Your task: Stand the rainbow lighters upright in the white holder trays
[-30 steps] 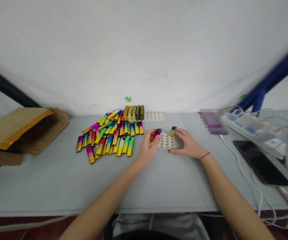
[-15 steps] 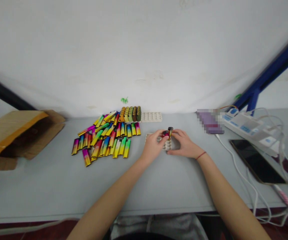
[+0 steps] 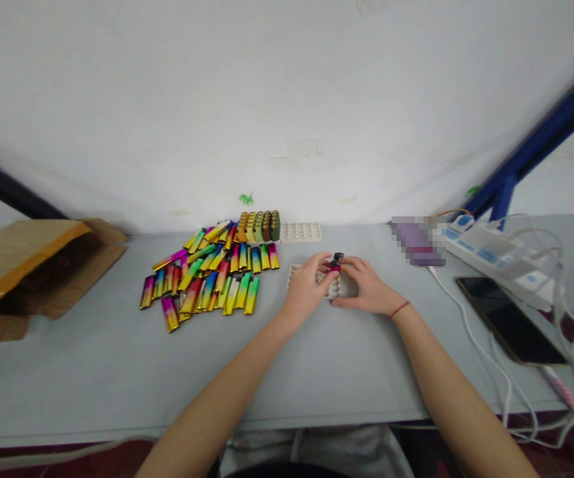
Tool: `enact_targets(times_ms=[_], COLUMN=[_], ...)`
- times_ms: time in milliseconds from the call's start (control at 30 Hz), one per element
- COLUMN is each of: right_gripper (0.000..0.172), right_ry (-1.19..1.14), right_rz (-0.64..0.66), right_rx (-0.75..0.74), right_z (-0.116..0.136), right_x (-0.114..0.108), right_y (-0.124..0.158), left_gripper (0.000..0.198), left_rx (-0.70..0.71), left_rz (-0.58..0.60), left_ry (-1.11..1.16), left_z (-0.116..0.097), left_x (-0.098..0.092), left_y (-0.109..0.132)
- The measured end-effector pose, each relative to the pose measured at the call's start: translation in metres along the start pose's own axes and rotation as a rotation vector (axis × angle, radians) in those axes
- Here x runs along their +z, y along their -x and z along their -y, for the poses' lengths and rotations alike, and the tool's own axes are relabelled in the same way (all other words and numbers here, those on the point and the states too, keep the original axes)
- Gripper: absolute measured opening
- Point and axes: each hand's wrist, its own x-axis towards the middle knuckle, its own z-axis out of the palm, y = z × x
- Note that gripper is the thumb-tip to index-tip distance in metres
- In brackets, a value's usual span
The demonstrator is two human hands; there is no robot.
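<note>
My left hand (image 3: 305, 285) is closed, with its fingertips around a shiny pink-red lighter (image 3: 335, 267) with a dark top. Just behind it another dark top shows; the fingers hide most of what is below. Both are over the right side of a small white tray (image 3: 334, 290) with rows of round pockets. My right hand (image 3: 371, 290) curves around the tray's right edge, thumb at the near corner and fingers by the lighter. To the left lies a loose pile of shiny rainbow-coloured lighters (image 3: 210, 285).
Behind the pile stands a block of upright lighters (image 3: 258, 227) in rows, beside a second white pocketed tray (image 3: 301, 232). An open cardboard box (image 3: 28, 265) is at far left. A black phone (image 3: 509, 318), a blurred purple item (image 3: 419, 244), a power strip (image 3: 496, 255) and white cables lie right.
The lighter in my left fingers has shifted slightly right, against the other dark top. My right hand keeps its place at the tray, and the pile looks the same.
</note>
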Motion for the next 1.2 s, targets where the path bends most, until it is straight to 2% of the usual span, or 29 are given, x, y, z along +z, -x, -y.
enact_targets(times_ms=[367,500,567,667,767,833,933,1200], right_gripper=[0.078,0.074,0.073,0.071,0.067,0.066,0.065,0.065], right_ry=[-0.021,-0.018,-0.006,0.015,0.022,0.029,0.041,0.049], right_rz=[-0.014,-0.011,-0.013,-0.018,-0.031,-0.048,-0.067,-0.064], right_rx=[0.016,0.02,0.032,0.023,0.017,0.031,0.037,0.029], right_z=[0.002,0.002,0.0,-0.003,-0.005,-0.006,-0.004,0.0], right_x=[0.0,-0.001,-0.003,-0.005,-0.006,-0.006,-0.005,-0.004], right_y=[-0.001,0.0,0.0,-0.002,-0.003,-0.003,-0.002,0.001], left_gripper=[0.016,0.013,0.011,0.015,0.023,0.03,0.034,0.033], left_rx=[0.007,0.047,0.086,0.105,0.007,-0.071,-0.114,-0.145], left_rz=[0.01,-0.002,-0.006,-0.072,-0.177,-0.173,-0.106,-0.001], left_ry=[-0.001,-0.075,-0.186,-0.524,-0.91,-1.078,-1.175,-1.151], left_z=[0.002,0.003,0.004,0.01,0.016,0.02,0.021,0.007], left_x=[-0.001,-0.01,-0.022,-0.048,-0.072,-0.082,-0.084,-0.073], left_y=[0.001,-0.001,-0.001,0.0,0.002,0.003,0.004,0.007])
